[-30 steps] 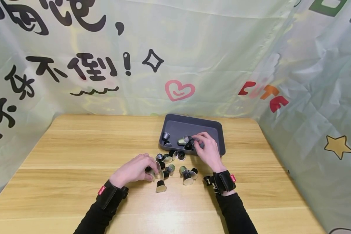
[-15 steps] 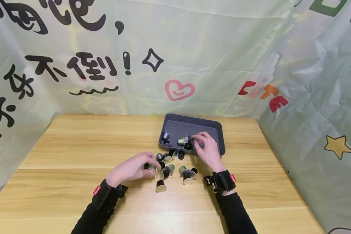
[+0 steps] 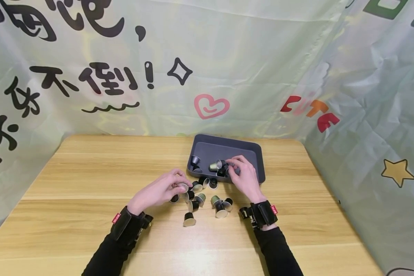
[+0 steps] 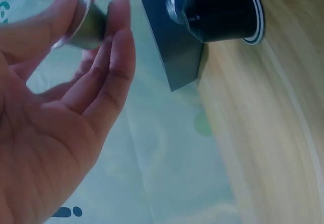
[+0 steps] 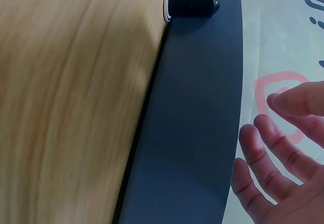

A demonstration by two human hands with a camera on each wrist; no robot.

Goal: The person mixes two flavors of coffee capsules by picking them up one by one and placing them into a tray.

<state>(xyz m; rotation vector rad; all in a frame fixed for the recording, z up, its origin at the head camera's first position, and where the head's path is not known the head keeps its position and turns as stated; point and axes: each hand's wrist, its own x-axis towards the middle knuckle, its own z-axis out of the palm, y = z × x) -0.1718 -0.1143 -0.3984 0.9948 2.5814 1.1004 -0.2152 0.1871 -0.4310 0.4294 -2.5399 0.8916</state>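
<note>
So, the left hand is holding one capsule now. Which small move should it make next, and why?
Probably the left hand should carry the pinched capsule over the near rim of the tray and lower it inside. That capsule looks lifted above the table, the hand is just outside the tray, and other capsules already lie in it.

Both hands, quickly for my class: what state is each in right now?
Left hand: closed, pinching a green capsule.
Right hand: open, holding nothing visible.
</note>
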